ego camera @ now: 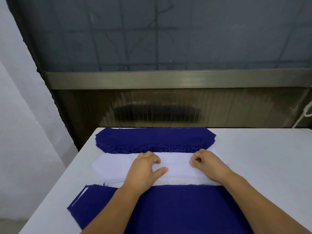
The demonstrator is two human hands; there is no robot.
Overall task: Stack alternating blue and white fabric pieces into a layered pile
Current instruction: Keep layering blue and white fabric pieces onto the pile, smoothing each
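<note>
Both hands were on the white fabric stack, between two blue fabric lots on the counter.

The white stack [114, 166] lay mid-counter [263, 157]; a frayed blue stack [152, 139] lay beyond it and a blue layered pile [177, 208] nearer, white showing at its edge. The left hand [145, 168] rested on the white, fingers curled and thumb spread. The right hand [206, 162] pinched the white's top edge.

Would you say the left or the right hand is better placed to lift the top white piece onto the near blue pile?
Probably the right hand: its curled fingertips seem to pinch the white pile, while the left hand rests spread on it.
</note>
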